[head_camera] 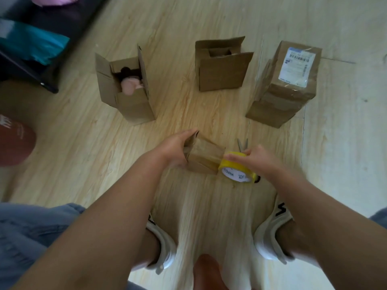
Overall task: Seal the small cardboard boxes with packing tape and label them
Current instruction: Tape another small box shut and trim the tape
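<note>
Left grip clamps small brown cardboard box; right grip holds yellow packing-tape roll against box's right end.
Left fingers curl over box's far-left end; box lies on its side, low over pale wood-plank floor, can't tell if resting on it. Right fingers pinch roll's top rim, white core w/ printed text facing up. Grey scissor blades poke out just behind roll. Box sits ahead of person's white sneakers. Further out, 3 more brown cardboard boxes stand in an arc: left open box w/ sth pink & dark inside, middle open box w/ flaps up, right taped box w/ white shipping label on top.
</note>
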Demonstrator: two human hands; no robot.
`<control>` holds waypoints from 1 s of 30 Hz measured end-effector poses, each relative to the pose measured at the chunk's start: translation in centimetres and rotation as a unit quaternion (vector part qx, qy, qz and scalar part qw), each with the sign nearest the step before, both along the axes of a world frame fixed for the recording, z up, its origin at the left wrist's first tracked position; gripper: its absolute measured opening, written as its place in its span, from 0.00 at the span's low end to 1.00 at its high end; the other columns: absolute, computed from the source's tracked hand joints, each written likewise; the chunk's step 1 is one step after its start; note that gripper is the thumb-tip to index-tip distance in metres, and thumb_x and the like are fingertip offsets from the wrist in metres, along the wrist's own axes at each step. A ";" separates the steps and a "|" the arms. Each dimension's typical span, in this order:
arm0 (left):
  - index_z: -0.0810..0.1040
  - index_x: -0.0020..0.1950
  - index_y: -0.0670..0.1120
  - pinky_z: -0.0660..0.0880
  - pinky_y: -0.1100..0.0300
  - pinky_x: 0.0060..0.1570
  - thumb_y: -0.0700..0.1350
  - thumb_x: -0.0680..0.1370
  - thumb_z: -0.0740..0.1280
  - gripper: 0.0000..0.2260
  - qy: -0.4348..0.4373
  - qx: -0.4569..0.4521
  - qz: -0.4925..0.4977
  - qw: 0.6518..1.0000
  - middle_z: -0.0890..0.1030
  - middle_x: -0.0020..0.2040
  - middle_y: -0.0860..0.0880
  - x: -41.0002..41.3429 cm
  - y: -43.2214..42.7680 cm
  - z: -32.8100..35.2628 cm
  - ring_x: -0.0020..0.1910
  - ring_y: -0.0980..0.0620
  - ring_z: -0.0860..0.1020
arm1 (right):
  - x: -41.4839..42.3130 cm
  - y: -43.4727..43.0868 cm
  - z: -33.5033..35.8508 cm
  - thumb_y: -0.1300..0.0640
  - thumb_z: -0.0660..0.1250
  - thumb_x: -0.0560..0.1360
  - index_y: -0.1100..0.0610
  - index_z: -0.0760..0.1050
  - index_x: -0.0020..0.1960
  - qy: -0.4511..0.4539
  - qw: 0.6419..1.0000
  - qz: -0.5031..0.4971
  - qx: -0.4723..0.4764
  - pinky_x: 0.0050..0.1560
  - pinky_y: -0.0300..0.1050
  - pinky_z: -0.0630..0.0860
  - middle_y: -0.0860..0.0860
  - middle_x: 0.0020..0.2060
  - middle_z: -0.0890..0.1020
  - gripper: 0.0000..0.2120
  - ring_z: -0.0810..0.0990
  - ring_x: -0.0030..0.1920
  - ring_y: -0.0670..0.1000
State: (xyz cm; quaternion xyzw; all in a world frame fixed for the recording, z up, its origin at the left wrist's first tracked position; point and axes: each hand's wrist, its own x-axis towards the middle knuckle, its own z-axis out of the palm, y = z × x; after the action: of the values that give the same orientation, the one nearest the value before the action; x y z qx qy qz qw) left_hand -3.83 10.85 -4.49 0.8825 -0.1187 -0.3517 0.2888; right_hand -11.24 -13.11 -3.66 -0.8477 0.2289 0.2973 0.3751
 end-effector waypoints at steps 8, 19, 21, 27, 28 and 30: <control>0.56 0.80 0.58 0.71 0.62 0.60 0.30 0.62 0.79 0.54 0.066 -0.063 0.084 0.992 0.65 0.76 0.50 1.0 0.8 -1.5 0.74 0.51 0.65 | 1.1 -0.7 -0.9 0.38 0.72 0.73 0.58 0.75 0.37 -0.032 0.999 0.027 -0.001 0.31 0.43 0.63 0.52 0.27 0.69 0.23 0.68 0.28 0.49; 0.54 0.79 0.63 0.72 0.51 0.67 0.34 0.65 0.79 0.53 0.099 -0.073 0.097 0.988 0.63 0.72 0.52 1.3 2.3 -2.3 0.71 0.52 0.65 | 2.5 1.5 -3.7 0.32 0.66 0.73 0.48 0.65 0.34 -0.040 0.996 0.051 -0.057 0.30 0.41 0.62 0.45 0.28 0.69 0.23 0.68 0.29 0.45; 0.53 0.79 0.62 0.73 0.52 0.65 0.34 0.67 0.79 0.52 0.087 -0.057 0.091 0.990 0.61 0.71 0.50 1.3 2.2 -2.0 0.70 0.50 0.66 | 2.6 1.7 -3.6 0.33 0.67 0.74 0.52 0.70 0.35 -0.037 0.997 0.048 -0.052 0.31 0.41 0.64 0.47 0.28 0.71 0.24 0.70 0.28 0.47; 0.45 0.80 0.61 0.64 0.51 0.72 0.55 0.68 0.79 0.52 0.220 -0.117 0.167 0.954 0.64 0.73 0.53 1.3 2.7 -2.1 0.71 0.50 0.66 | 3.4 3.5 -3.7 0.33 0.67 0.73 0.54 0.71 0.36 -0.052 0.996 0.051 -0.051 0.32 0.42 0.64 0.48 0.28 0.71 0.25 0.70 0.29 0.48; 0.46 0.80 0.60 0.63 0.51 0.72 0.61 0.71 0.74 0.47 0.204 -0.119 0.202 0.950 0.65 0.73 0.53 1.0 2.3 -2.2 0.71 0.49 0.66 | 3.6 3.8 -3.6 0.32 0.67 0.73 0.53 0.72 0.38 -0.055 0.996 0.053 -0.053 0.31 0.42 0.64 0.47 0.29 0.72 0.24 0.71 0.30 0.47; 0.50 0.80 0.57 0.64 0.51 0.70 0.63 0.79 0.63 0.35 0.127 -0.108 0.260 0.951 0.66 0.75 0.50 0.2 1.6 -2.8 0.72 0.48 0.67 | 3.9 4.3 -3.5 0.32 0.67 0.73 0.55 0.76 0.41 -0.061 0.995 0.055 -0.054 0.32 0.43 0.68 0.47 0.31 0.75 0.25 0.74 0.32 0.46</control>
State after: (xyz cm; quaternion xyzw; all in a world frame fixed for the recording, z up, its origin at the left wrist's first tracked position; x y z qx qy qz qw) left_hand -3.58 12.40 -7.30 0.7946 0.1154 -0.3587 0.4761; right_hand -7.31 -8.79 -7.12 -0.8946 0.1741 0.2524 0.3252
